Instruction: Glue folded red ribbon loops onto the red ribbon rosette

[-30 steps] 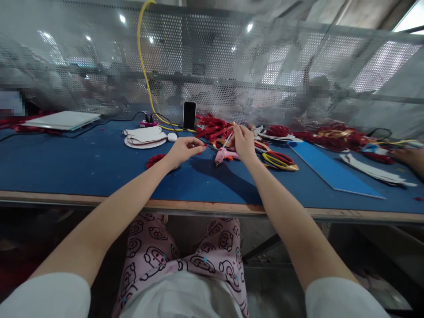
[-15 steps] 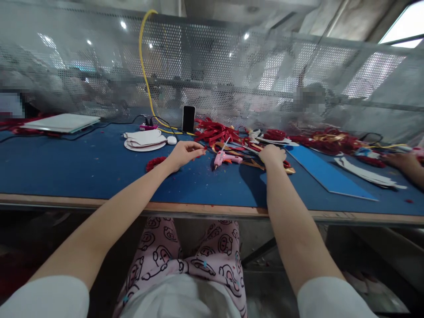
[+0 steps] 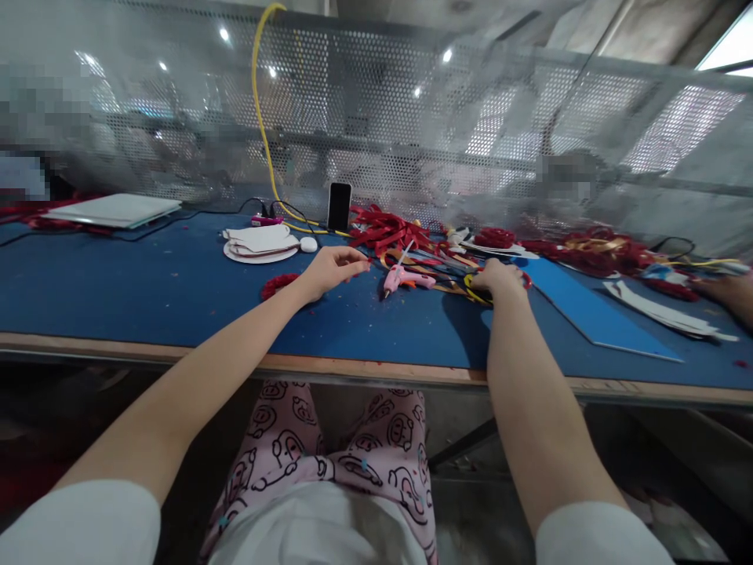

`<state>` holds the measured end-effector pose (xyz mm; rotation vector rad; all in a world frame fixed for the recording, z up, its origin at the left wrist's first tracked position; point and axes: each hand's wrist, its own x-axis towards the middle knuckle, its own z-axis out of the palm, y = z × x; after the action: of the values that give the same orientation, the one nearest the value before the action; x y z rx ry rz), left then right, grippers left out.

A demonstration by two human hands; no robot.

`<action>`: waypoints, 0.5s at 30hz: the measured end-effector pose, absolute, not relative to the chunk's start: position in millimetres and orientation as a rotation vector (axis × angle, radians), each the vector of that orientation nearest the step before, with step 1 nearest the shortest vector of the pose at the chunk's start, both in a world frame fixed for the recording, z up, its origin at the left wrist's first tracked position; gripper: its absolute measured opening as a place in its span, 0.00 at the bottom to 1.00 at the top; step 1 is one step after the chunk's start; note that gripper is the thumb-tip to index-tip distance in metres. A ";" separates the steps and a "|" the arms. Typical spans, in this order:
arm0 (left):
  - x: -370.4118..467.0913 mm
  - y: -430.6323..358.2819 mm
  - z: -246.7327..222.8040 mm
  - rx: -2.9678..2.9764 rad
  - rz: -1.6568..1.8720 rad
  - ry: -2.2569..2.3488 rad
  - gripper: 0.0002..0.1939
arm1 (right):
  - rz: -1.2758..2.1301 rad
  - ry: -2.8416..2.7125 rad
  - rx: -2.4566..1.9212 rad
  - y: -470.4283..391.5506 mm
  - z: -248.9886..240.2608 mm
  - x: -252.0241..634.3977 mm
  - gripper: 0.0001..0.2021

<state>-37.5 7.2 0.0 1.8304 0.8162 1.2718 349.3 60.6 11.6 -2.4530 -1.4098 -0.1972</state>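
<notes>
My left hand hovers over the blue table, thumb and fingers pinched together; whatever they hold is too small to make out. Under its wrist sits a red ruffled piece. To its right lies a pink glue gun with a white glue stick in its back. My right hand reaches down, fingers curled and mostly hidden, among tan and dark strips. At its left edge shows a yellow loop like a scissors handle. A red loop shows at its right.
Red ribbons lie behind the glue gun, by an upright phone. White cut pieces are stacked at left. A bright blue board and curved white strips lie right, near another person's hand. A perforated screen stands behind.
My right hand has shifted slightly right over the strips, and the yellow loop now shows beside it. My left hand keeps its pinch. The camera view has moved a little.
</notes>
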 end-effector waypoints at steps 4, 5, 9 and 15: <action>-37.6 6.8 -0.1 1.836 1.270 0.775 0.14 | -0.224 -1.372 -2.494 55.1 15.9 331.7 0.34; -37.7 6.6 0.1 1.841 1.271 0.769 0.14 | -0.269 -1.373 -2.425 53.3 16.9 328.3 0.33; -37.8 6.0 0.9 1.846 1.282 0.756 0.17 | -0.457 -1.300 -2.099 49.2 22.0 322.0 0.40; -35.1 4.7 5.1 1.704 1.316 0.720 0.15 | -0.490 -1.351 -1.612 57.3 32.5 314.3 0.44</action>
<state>-35.1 4.7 5.1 1.7040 0.7197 1.3160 314.3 57.3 32.5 -1.6116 -1.3507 -0.4903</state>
